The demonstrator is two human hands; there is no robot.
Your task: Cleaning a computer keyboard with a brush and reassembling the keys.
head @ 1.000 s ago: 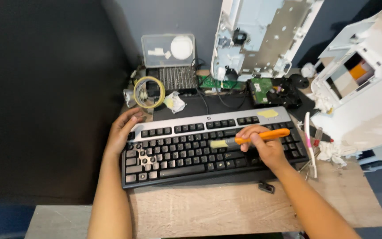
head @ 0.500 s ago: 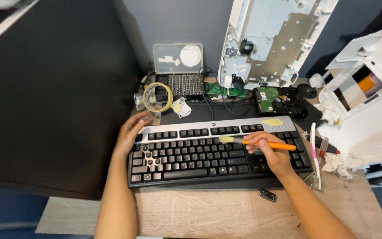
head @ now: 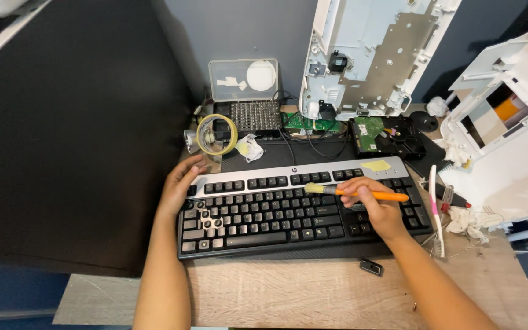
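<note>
A black keyboard with a silver top strip [head: 276,178] lies on the wooden table [head: 288,293]. A few keycaps are off at its left side, leaving white sockets. My left hand [head: 178,183] rests on the keyboard's top left corner and steadies it. My right hand [head: 374,205] grips an orange-handled brush [head: 374,195], held level, with its pale bristles on the upper key rows near the middle. A small yellow scrap [head: 376,165] sits on the silver strip at the right.
Behind the keyboard: a roll of clear tape [head: 216,134], a clear parts box [head: 242,79], circuit boards [head: 371,131] and an upright white metal chassis [head: 374,55]. A white printer shell [head: 508,146] stands right. A toothbrush [head: 434,201] and a small black part [head: 371,266] lie nearby.
The brush has swung from angled up-right to level, its bristles moving slightly along the upper key rows. The camera view has shifted; my left hand stays on the corner.
</note>
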